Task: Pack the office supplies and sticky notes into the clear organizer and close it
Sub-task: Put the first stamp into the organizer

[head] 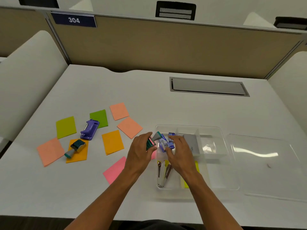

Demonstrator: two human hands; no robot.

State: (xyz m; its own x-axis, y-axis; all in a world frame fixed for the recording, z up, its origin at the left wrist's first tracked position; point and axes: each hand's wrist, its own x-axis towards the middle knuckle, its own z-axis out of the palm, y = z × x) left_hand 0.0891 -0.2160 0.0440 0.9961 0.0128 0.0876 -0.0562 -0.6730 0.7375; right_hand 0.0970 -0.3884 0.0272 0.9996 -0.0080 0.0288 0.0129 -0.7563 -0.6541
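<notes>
Left hand (141,153) grips a green stamp (153,141), fingers curled round it, at the left wall of the clear organizer (221,156); right hand (180,151) hovers with fingers loosely spread over small blue boxes (167,143) in the organizer's far-left compartment, and we cannot tell whether it touches them. Inside the organizer we count one stapler (162,174), one grey box (192,145), and yellow sticky notes (196,166). Its lid (265,165) lies just right of it. Left of the organizer we count nine loose sticky notes: three salmon (129,127), two orange (112,142), two green (66,127), two pink (114,170). One purple hole punch (90,129) and a second stamp (75,147) lie among them. A blue plate (74,19) on the partition reads "304".
</notes>
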